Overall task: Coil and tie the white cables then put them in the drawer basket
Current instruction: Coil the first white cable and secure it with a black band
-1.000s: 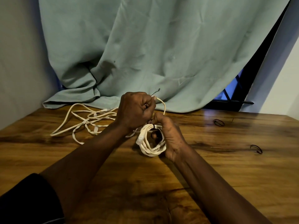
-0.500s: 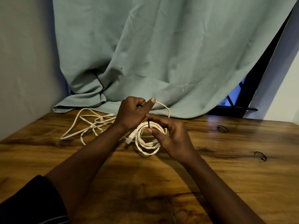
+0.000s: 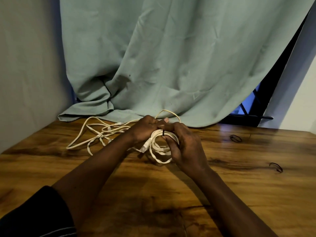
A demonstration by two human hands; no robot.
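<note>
A coiled white cable (image 3: 160, 151) is held just above the wooden table (image 3: 239, 194), with a thin black tie (image 3: 163, 133) wrapped around its top. My left hand (image 3: 145, 130) grips the coil's upper left, where a white plug (image 3: 146, 144) sticks out below it. My right hand (image 3: 186, 146) grips the coil's right side, thumb and forefinger pinched at the tie. A loose loop of cable (image 3: 169, 112) arcs up behind both hands. A second, tangled white cable (image 3: 95, 134) lies on the table to the left. No drawer basket is in view.
Two black ties lie on the table to the right: one (image 3: 236, 138) farther back, one (image 3: 275, 167) nearer. A green curtain (image 3: 171, 57) hangs behind and rests on the table's far edge. A wall closes the left side.
My hands have drawn closer together on the coil. The black tie now sits snug around the top of the coil, and my right fingers have shifted over the coil's right side.
</note>
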